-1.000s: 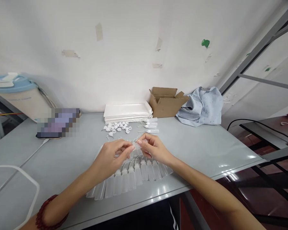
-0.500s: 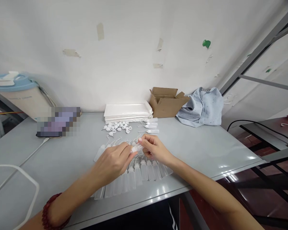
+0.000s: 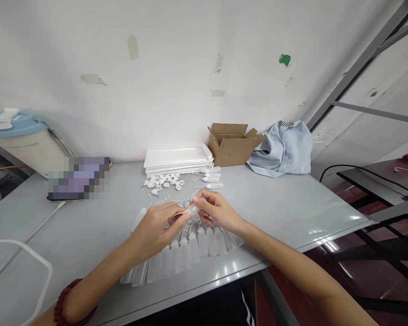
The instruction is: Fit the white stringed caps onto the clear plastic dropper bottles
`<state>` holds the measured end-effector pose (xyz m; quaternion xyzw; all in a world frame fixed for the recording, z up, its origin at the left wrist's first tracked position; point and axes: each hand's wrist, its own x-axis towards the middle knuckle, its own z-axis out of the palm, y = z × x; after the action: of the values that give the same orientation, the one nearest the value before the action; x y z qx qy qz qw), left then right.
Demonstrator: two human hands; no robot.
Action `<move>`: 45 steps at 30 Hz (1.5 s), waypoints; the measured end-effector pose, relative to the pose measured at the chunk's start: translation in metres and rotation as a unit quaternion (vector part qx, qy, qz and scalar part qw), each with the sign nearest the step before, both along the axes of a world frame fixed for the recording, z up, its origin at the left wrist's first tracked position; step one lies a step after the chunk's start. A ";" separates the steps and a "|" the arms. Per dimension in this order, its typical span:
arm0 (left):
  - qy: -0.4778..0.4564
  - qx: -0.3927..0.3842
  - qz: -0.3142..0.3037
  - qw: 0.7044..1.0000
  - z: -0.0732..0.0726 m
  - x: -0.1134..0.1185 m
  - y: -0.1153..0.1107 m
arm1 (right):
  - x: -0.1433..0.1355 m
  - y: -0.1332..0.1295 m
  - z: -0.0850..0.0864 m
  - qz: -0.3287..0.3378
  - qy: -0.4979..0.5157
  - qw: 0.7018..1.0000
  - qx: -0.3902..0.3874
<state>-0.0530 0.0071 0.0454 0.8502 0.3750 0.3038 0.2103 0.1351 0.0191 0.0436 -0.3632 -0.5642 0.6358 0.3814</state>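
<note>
Between my hands is a small translucent plastic bottle (image 3: 192,208). My right hand (image 3: 218,211) holds its body with thumb and curled fingers. My left hand (image 3: 160,225) pinches the white cap end, which the fingertips partly cover. Under and in front of both hands, several similar bottles (image 3: 184,256) lie side by side with white cords at their necks. Beyond my hands is a cluster of loose white caps (image 3: 168,180). A few bottles (image 3: 213,186) lie to the right of the caps.
A stack of white flat packs (image 3: 177,158) and an open cardboard box (image 3: 236,151) stand by the wall, with light-blue cloth (image 3: 289,149) beside them. At left are a blurred phone (image 3: 80,179), its cable (image 3: 42,222) and a blue-lidded container (image 3: 30,147). The grey table's front edge is near me.
My left hand's fingers have shifted at the cap end, the thumb now straighter. My right hand keeps hold of the bottle. The view has shifted slightly.
</note>
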 end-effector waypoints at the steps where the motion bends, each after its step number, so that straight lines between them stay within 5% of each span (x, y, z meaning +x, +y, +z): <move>1: 0.000 -0.029 0.002 1.000 0.002 0.001 0.000 | 0.000 0.000 0.000 -0.002 -0.005 1.000 0.006; 6: 0.012 -0.041 0.007 0.999 0.001 0.003 0.000 | -0.001 0.000 -0.001 -0.018 -0.031 0.999 -0.008; 14: 0.071 0.243 -0.001 0.968 -0.019 0.002 0.000 | -0.001 0.002 -0.003 -0.032 -0.029 0.998 -0.054; 18: 0.063 0.188 0.014 0.980 -0.017 -0.003 0.009 | 0.002 0.009 -0.007 -0.055 -0.034 0.998 -0.006; 21: 0.068 0.167 0.039 0.983 -0.015 -0.016 0.023 | 0.015 0.025 -0.012 -0.144 -0.063 0.983 0.090; 26: 0.138 0.160 0.150 0.966 -0.025 -0.045 0.049 | 0.052 0.061 -0.022 -0.292 -0.253 0.887 0.251; 30: 0.171 0.105 0.191 0.961 -0.036 -0.053 0.056 | 0.073 0.076 -0.028 -0.252 -0.354 0.845 0.313; 36: 0.166 0.027 0.194 0.966 -0.035 -0.048 0.058 | 0.075 0.082 -0.038 -0.223 -0.383 0.822 0.359; 45: 0.152 0.023 0.174 0.973 -0.036 -0.048 0.065 | 0.077 0.096 -0.049 -0.222 -0.400 0.786 0.415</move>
<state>-0.1013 0.0725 0.0094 0.8129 0.5374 0.2115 0.0754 0.2119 0.1153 -0.0055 -0.5067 -0.7797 0.0359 0.3660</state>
